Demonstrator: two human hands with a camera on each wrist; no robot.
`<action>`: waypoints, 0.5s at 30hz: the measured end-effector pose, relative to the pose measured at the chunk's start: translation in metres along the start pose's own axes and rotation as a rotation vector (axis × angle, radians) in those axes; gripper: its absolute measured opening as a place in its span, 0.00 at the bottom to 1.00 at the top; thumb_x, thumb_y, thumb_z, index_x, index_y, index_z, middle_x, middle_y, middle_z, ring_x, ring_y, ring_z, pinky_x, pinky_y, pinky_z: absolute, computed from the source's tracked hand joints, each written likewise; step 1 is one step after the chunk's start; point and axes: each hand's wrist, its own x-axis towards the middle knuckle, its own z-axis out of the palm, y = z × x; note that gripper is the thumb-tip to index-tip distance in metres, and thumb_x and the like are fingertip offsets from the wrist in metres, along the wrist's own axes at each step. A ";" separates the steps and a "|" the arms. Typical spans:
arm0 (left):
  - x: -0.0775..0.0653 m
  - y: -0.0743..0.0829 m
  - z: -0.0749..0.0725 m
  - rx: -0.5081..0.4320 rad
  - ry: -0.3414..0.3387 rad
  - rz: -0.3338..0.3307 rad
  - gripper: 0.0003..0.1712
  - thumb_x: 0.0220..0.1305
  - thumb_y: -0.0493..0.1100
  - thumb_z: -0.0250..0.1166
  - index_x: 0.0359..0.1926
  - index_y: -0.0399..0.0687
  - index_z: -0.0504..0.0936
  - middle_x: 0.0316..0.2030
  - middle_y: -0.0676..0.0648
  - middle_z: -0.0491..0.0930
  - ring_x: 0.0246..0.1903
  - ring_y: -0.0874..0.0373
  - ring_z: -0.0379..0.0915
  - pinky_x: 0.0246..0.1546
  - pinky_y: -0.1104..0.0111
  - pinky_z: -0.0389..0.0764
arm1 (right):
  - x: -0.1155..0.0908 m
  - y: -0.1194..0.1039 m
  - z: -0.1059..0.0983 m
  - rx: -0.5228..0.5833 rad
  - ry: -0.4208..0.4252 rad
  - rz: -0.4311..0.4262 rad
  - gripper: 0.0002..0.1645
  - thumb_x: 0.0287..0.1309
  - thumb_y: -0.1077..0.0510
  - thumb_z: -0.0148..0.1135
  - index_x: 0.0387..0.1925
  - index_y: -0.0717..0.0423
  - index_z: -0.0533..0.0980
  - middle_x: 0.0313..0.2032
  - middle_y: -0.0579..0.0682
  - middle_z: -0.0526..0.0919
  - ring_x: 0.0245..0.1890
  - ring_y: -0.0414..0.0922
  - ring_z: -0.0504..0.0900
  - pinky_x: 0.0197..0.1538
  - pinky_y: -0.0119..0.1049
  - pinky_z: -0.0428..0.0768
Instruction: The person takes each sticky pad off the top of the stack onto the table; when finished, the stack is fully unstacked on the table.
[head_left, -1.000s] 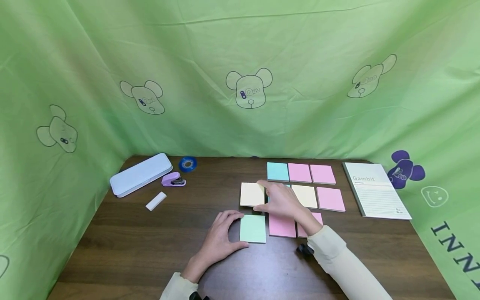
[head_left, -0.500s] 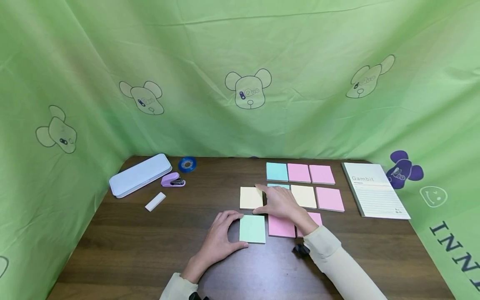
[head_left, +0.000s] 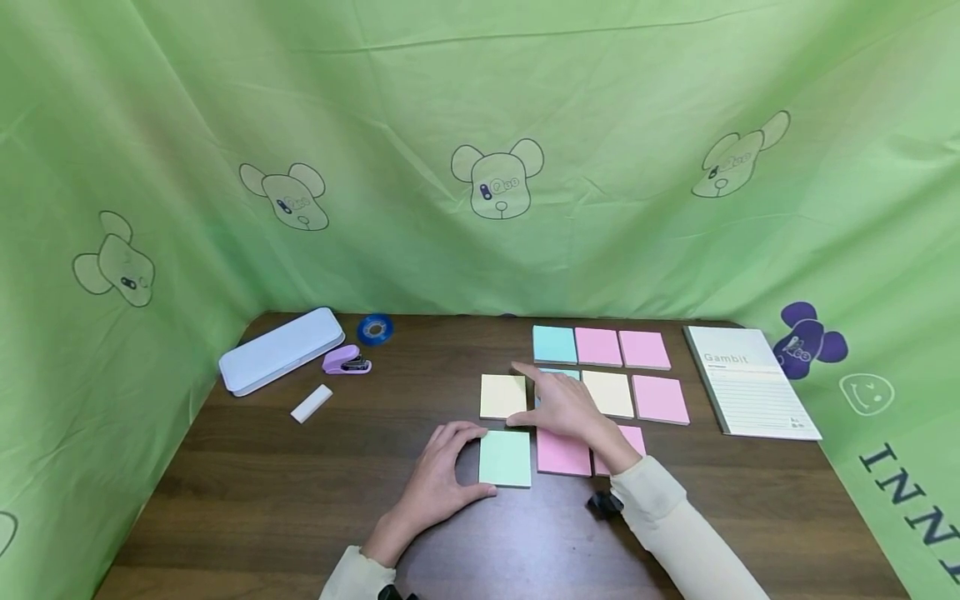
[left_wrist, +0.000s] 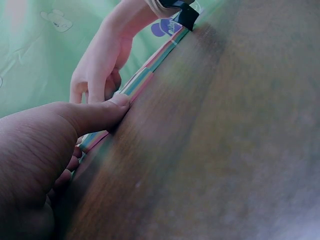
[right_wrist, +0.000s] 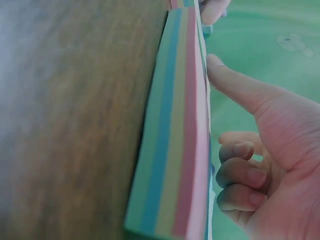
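Two hands work the wooden table (head_left: pixel 247 500): the left hand (head_left: pixel 442 475), thumb and fingers curled, grips the left edge of the green pad (head_left: pixel 505 457) near the front. Just right, the right hand (head_left: pixel 566 404) lies flat with fingers straight over the teal pad (head_left: pixel 557 372), its thumb against the yellow pad (head_left: pixel 502 396), pink pads (head_left: pixel 562 452) beside it.

Pastel sticky pads are being shown everywhere: a mint green pad (head_left: pixel 505 457), a pale yellow pad (head_left: pixel 502 396), pink pads (head_left: pixel 622 347), a teal pad (head_left: pixel 554 343). Rainbow-striped pad edges (right_wrist: pixel 175 145) are being seen up close. A bear-printed green cloth (head_left: pixel 480 150) is being draped behind the dark woodgrain table (head_left: pixel 300 500).
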 end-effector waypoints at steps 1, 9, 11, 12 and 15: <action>0.000 0.000 0.000 -0.002 0.000 -0.001 0.45 0.50 0.51 0.92 0.69 0.50 0.84 0.64 0.50 0.81 0.63 0.52 0.74 0.64 0.47 0.79 | -0.001 0.000 -0.001 0.014 0.011 0.002 0.60 0.53 0.32 0.86 0.82 0.47 0.71 0.22 0.41 0.71 0.21 0.39 0.63 0.25 0.37 0.65; -0.001 0.000 -0.001 -0.020 -0.006 -0.014 0.47 0.51 0.53 0.91 0.71 0.50 0.82 0.65 0.49 0.80 0.64 0.51 0.74 0.64 0.45 0.79 | -0.018 -0.001 -0.002 0.068 0.082 -0.015 0.52 0.68 0.35 0.76 0.84 0.51 0.67 0.21 0.40 0.71 0.20 0.38 0.65 0.24 0.37 0.66; -0.001 0.001 -0.001 -0.035 -0.006 -0.022 0.48 0.52 0.55 0.90 0.72 0.50 0.82 0.66 0.49 0.79 0.64 0.51 0.74 0.64 0.45 0.79 | -0.025 -0.003 -0.003 0.073 0.108 -0.023 0.52 0.69 0.37 0.75 0.84 0.51 0.66 0.26 0.42 0.78 0.24 0.39 0.73 0.26 0.38 0.71; -0.001 0.001 -0.001 -0.050 -0.001 -0.028 0.47 0.54 0.56 0.89 0.72 0.51 0.81 0.66 0.49 0.79 0.64 0.51 0.74 0.64 0.45 0.79 | -0.029 -0.003 -0.003 0.072 0.126 -0.026 0.51 0.70 0.37 0.75 0.84 0.51 0.67 0.29 0.44 0.82 0.27 0.40 0.77 0.28 0.39 0.74; -0.001 0.001 -0.001 -0.116 0.038 -0.023 0.40 0.62 0.54 0.84 0.72 0.49 0.81 0.65 0.49 0.79 0.62 0.52 0.76 0.61 0.53 0.81 | -0.040 -0.001 -0.003 0.087 0.180 -0.023 0.48 0.71 0.39 0.74 0.84 0.49 0.68 0.32 0.46 0.83 0.30 0.40 0.78 0.30 0.40 0.75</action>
